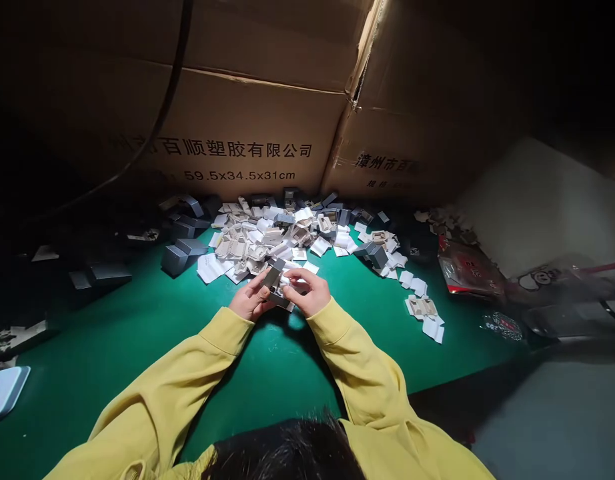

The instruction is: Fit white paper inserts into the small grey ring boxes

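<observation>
A small dark grey box (274,272) with its lid raised is held over the near side of the paper heap. My left hand (248,299) is closed round the box's left side, thumb against it. My right hand (310,292) has its fingers pinched together at a small white piece (283,281) in the box's opening; its exact kind is hidden by the fingers. Just beyond both hands lies a heap of folded white and beige paper inserts (237,248).
Several grey boxes (175,259) lie left of the heap, and another grey box (374,255) at its right. A loose insert (423,308) and a red plastic packet (465,267) are on the right. Large cartons (247,113) wall off the back of the green table (152,333).
</observation>
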